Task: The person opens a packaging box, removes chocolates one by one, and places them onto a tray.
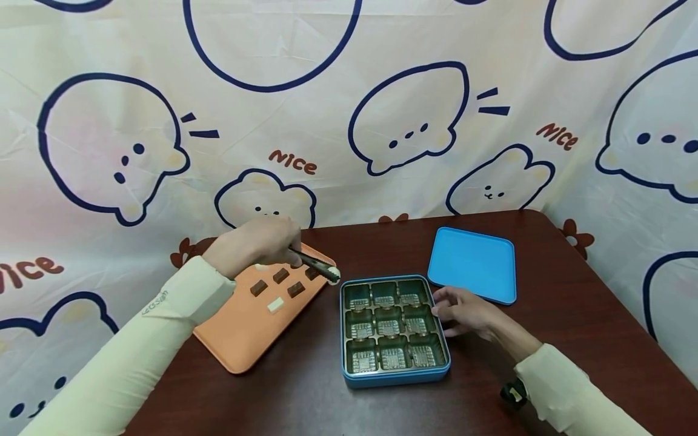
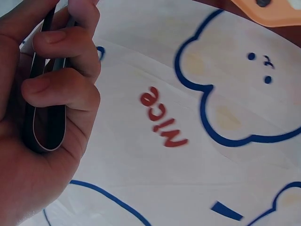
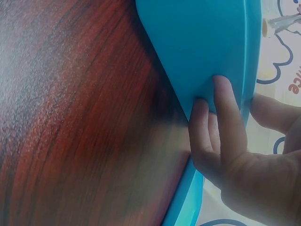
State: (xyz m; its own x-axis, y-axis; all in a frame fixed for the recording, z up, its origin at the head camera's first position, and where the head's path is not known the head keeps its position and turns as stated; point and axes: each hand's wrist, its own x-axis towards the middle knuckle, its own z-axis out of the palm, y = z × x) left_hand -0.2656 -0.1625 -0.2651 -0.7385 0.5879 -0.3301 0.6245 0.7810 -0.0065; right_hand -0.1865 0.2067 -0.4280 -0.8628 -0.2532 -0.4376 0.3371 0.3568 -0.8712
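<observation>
My left hand (image 1: 262, 242) grips a pair of dark tongs (image 1: 316, 263), its fingers curled round both arms in the left wrist view. A small whitish piece (image 1: 334, 275) sits at the tongs' tips, just off the upper left corner of a blue tin (image 1: 395, 380). A gold divided insert (image 1: 389, 327) inside the tin has several square compartments, with nothing lying in them. On the tin's right side rests my right hand (image 1: 463, 312); in the right wrist view its fairly straight fingers (image 3: 228, 113) touch the blue outer wall, with the thumb near the rim.
An orange tray (image 1: 234, 345) on the left carries several brown blocks (image 1: 259, 288) and a white block (image 1: 275, 304), partly under my left arm. A blue lid (image 1: 471, 263) lies behind the right hand. The dark wooden table (image 1: 294, 393) meets a patterned curtain (image 1: 327, 121).
</observation>
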